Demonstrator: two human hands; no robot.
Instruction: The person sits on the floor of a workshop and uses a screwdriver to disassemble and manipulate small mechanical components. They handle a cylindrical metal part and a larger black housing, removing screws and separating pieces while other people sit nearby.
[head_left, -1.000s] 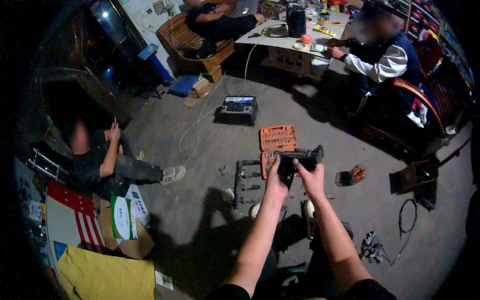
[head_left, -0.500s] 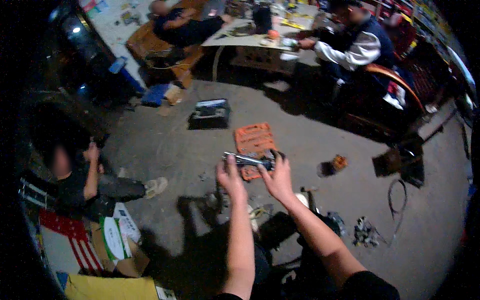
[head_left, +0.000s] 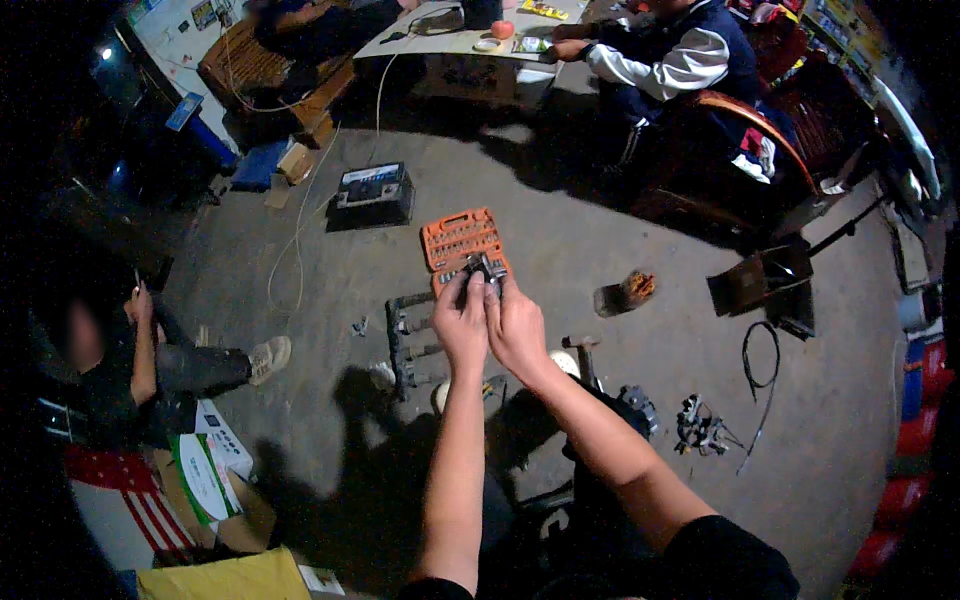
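My left hand (head_left: 462, 328) and my right hand (head_left: 517, 325) are closed side by side, thumbs together, on a small dark metal part (head_left: 483, 266) with a shiny edge. My fingers cover most of it, so its exact kind cannot be made out. Just beyond it on the floor lies an open orange socket set case (head_left: 458, 228), with rows of sockets in it. A dark metal rail with several short cylinders (head_left: 398, 345) rests on the floor to the left of my left hand.
A black box-shaped battery (head_left: 370, 198) stands further off. To the right are an orange-topped jar (head_left: 638, 288), a hammer (head_left: 587, 362), a pile of metal parts (head_left: 702, 425) and a looped black cable (head_left: 760, 360). One person sits at left, another at the table (head_left: 450, 42).
The shiny metal part lay crosswise between my separated hands; now my hands are together and it points away from me. The view has shifted, and the scene sits further left in it.
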